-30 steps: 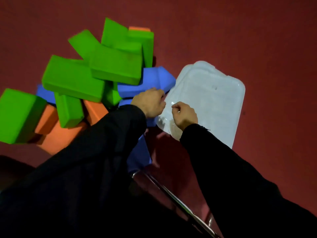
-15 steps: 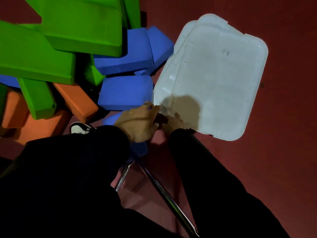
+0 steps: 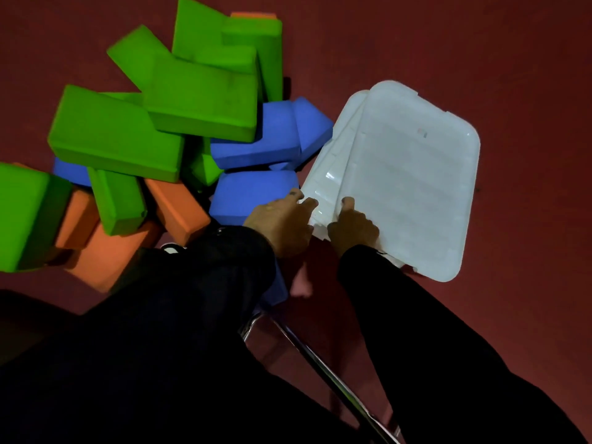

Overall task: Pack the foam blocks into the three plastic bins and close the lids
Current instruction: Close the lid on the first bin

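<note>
**Q:** Where is the stack of translucent white plastic lids located?

**A:** On the red floor, its long axis running away from the hands, just right of the pile of green, blue and orange foam blocks.

**Q:** And the grip?

**A:** The near left corner is pinched by the right hand; the left hand touches the stepped edges beside it, fingers partly curled.

**Q:** Change noted?

**A:** Half a second earlier the stack was seen closer; both hands remain at the same corner.
</note>
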Demonstrator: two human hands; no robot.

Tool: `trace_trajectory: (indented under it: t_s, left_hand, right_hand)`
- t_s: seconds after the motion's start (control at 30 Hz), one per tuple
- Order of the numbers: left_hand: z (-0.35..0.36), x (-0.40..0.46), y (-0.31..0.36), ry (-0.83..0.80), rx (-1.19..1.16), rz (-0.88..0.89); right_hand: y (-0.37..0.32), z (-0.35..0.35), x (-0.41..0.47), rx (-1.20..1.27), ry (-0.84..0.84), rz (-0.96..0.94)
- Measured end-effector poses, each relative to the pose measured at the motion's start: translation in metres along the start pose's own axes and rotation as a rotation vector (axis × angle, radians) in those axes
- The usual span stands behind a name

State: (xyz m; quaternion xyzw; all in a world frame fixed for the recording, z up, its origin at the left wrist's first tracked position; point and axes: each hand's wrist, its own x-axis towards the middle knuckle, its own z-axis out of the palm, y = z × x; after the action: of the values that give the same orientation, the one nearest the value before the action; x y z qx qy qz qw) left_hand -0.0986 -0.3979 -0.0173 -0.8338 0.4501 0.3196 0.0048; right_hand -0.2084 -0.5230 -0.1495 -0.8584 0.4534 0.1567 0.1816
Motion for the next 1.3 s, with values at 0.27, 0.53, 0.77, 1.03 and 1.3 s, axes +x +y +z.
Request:
trace_trajectory:
  t_s: [0.27, 0.53, 0.77, 1.03, 1.3]
  left_hand:
    - [-0.058, -0.069, -0.005, 0.208, 0.046, -0.004]
    - [-0.084, -0.148, -0.025, 0.343, -0.072, -0.112]
    - [-0.108, -0.23, -0.082, 0.513, -0.263, -0.304]
    - [-0.078, -0.351, -0.189, 0.775, -0.493, -0.564]
    - [0.049, -0.499, -0.307, 1.059, -1.458, -0.982]
  right_hand:
    - [-0.031, -0.118, -0.039, 0.14, 0.431, -0.115]
    - [-0.109, -0.222, -0.169, 0.515, 0.629, -0.281]
    - [-0.2, -0.277, -0.271, 0.91, 0.696, -0.58]
    - [-0.298, -0.262, -0.352, 1.298, 0.331, -0.911]
    - [-0.396, -0.202, -0.384, 1.822, -0.58, -0.819]
